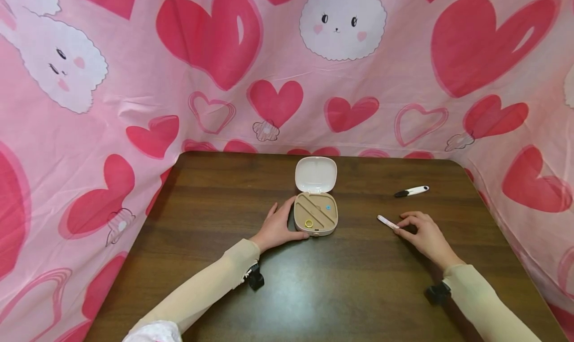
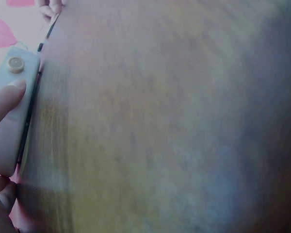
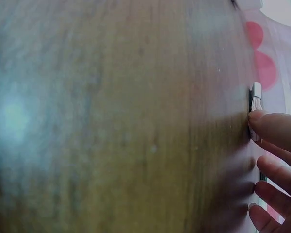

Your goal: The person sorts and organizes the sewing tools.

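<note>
A small cream case with compartments stands on the table, its white lid raised. Inside lie a yellow ring and a tiny blue piece. My left hand grips the case from its left side, fingers along the far left edge and thumb at the front. In the left wrist view, that thumb lies on the case front below a round catch. My right hand pinches the near end of a slim white stick with pinkish print, low over the table to the right of the case.
A black-and-white slim tool lies farther back on the right. The brown wooden table has rounded far corners. Pink cloth with hearts and rabbits hangs around its back and sides.
</note>
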### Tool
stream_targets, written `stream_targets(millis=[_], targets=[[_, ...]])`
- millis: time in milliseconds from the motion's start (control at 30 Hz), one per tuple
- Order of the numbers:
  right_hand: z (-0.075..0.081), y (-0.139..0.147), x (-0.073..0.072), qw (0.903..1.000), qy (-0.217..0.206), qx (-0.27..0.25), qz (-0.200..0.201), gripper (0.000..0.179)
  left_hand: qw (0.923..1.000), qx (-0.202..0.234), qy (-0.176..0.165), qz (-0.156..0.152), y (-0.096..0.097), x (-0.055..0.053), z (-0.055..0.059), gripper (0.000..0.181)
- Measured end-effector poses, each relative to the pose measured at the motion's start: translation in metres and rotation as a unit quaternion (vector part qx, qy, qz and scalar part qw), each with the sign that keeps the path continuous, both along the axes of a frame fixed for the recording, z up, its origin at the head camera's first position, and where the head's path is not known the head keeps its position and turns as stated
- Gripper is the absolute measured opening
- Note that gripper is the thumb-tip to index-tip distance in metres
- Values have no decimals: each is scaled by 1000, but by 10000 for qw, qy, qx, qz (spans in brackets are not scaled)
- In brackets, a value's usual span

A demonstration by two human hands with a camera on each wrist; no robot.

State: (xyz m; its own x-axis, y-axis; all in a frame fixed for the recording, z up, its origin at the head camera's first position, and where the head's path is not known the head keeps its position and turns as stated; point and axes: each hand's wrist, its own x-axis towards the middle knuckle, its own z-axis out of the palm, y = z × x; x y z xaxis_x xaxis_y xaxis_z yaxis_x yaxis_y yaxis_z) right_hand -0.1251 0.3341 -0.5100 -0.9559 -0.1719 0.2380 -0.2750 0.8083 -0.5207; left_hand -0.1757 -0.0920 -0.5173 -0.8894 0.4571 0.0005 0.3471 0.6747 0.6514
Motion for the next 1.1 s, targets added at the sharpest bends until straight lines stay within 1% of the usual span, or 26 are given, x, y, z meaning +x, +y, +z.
stream_targets(millis=[133,367,600,833,1000,1100], targets=[[0,-1,0,10000,-43,-4,4,11,10000,-14,15,7,0,0,0,112],[-2,-4,-1,9999,58,-73,49,10,10000,-35,17,-3,0,1,1,111],[-3,-11,0,9992,295,-242,68,11,10000,-48,23,-14,0,2,2,113],[-6,-17,-2,9984,450,-327,-21,11,10000,-9,30,2,1,3,0,112],[-5,-22,-3,9973,602,-424,-49,14,10000,-25,40,15,1,3,-1,112],[-4,-25,-2,9967,601,-511,-169,16,10000,-33,28,7,1,3,-1,112]])
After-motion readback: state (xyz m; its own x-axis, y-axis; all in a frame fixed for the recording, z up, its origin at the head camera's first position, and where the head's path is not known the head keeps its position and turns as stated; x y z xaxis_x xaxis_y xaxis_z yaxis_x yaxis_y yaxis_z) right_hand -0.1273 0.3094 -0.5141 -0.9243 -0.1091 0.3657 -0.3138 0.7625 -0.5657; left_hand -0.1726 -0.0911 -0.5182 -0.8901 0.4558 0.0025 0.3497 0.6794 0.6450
